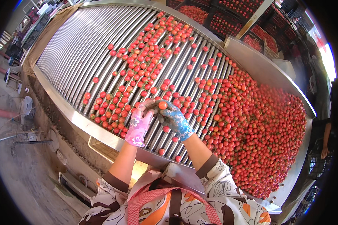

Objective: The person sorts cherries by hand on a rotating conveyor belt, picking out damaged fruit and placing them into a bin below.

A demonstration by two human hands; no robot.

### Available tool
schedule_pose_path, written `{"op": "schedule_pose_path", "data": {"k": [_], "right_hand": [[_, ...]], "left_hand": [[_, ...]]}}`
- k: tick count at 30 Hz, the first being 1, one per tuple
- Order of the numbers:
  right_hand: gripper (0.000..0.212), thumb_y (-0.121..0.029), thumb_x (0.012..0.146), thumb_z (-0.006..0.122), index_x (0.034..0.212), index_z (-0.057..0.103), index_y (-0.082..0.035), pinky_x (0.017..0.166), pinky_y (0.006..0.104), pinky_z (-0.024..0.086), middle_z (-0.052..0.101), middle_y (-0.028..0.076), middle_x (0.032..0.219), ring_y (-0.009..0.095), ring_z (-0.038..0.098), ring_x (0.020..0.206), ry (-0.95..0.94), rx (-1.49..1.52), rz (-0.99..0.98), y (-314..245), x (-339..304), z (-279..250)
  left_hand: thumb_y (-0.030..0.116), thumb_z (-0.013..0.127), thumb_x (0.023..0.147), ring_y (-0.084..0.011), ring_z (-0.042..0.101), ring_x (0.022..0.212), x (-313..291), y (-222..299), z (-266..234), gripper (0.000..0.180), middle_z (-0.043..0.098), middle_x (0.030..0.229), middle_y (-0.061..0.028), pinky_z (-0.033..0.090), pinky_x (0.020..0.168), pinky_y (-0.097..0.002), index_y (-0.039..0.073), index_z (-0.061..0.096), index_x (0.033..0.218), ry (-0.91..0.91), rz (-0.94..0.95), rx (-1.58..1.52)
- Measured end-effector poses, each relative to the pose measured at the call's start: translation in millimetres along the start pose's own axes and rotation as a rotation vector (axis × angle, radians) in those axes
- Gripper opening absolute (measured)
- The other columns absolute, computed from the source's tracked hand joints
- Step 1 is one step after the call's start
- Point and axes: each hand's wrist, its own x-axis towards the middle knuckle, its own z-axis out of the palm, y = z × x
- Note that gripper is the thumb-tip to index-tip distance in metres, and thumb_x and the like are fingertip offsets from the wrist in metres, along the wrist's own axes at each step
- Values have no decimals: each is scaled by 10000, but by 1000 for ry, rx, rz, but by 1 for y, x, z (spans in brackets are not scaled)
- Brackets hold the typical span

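Over steel rollers, tomato in both hands

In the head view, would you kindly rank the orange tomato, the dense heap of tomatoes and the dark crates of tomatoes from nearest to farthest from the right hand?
1. Orange tomato: at the fingertips of the right hand, between both gloves.
2. Dense heap of tomatoes: to the right, on the roller table.
3. Dark crates of tomatoes: beyond the table's far edge, at the top.

Two gloved hands, countless tomatoes
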Motion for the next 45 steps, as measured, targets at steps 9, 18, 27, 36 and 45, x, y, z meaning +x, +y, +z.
{"op": "schedule_pose_path", "data": {"k": [9, 18, 27, 36, 45], "right_hand": [[494, -58, 881, 591, 1361, 478, -44, 850, 370, 533, 669, 199, 1086, 274, 667, 1034, 257, -1176, -72, 24, -40, 2], [354, -74, 906, 589, 1259, 566, -58, 848, 345, 513, 663, 143, 1017, 249, 659, 946, 405, -1267, -183, 39, -117, -23], [310, -73, 896, 633, 1203, 600, -36, 845, 335, 497, 651, 123, 1029, 232, 631, 952, 693, -1060, -172, 56, -173, -114], [336, -7, 831, 629, 1164, 591, -26, 824, 361, 494, 590, 142, 1005, 283, 611, 955, 553, -1225, -246, 54, -183, -119], [401, -164, 775, 744, 1141, 614, -64, 874, 436, 471, 617, 140, 1112, 340, 591, 1021, -28, -1564, -511, 7, -165, 12]], "left_hand": [[-19, 547, 915, -159, 602, 1054, -20, -27, 13, 385, 633, 1156, -96, 482, 927, -290, 14, 520, 1298, 80, -258, 215], [-69, 499, 905, -128, 605, 941, -42, -23, 16, 440, 568, 1293, -74, 506, 791, -258, 38, 511, 1332, 333, -39, 262], [-57, 484, 929, -134, 620, 968, -40, -38, 8, 387, 585, 1256, -92, 515, 811, -259, 0, 517, 1310, 349, 45, 159], [27, 496, 965, -111, 633, 785, -53, -9, 10, 306, 639, 1165, -64, 504, 650, -211, 63, 582, 1256, 501, -85, 61], [434, 446, 980, -216, 617, 864, -121, -45, 79, 427, 655, 1038, -93, 515, 817, -406, 101, 591, 1205, -257, -509, -461]]}}
